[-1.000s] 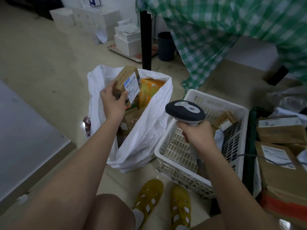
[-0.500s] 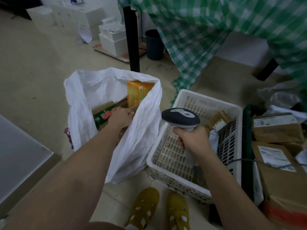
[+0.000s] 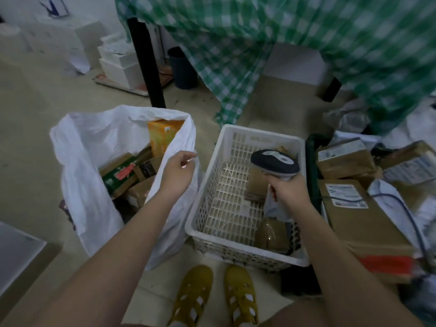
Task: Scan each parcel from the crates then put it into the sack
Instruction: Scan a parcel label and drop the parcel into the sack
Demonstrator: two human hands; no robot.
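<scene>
The white plastic sack point(image 3: 80, 147) is gaping open above its boxes. The white slotted plastic crate point(image 3: 238, 135) is showing bare floor on its left half, while brown cardboard parcels point(image 3: 258, 182) are crowding its right.

Left hand point(image 3: 178, 172) loose-fingered, right hand point(image 3: 286, 188) tightly curled.

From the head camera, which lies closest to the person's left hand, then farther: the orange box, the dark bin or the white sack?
From the left hand:
1. White sack, its rim at the fingers.
2. Orange box, inside the sack, just beyond.
3. Dark bin, far back under the checked cloth.
</scene>
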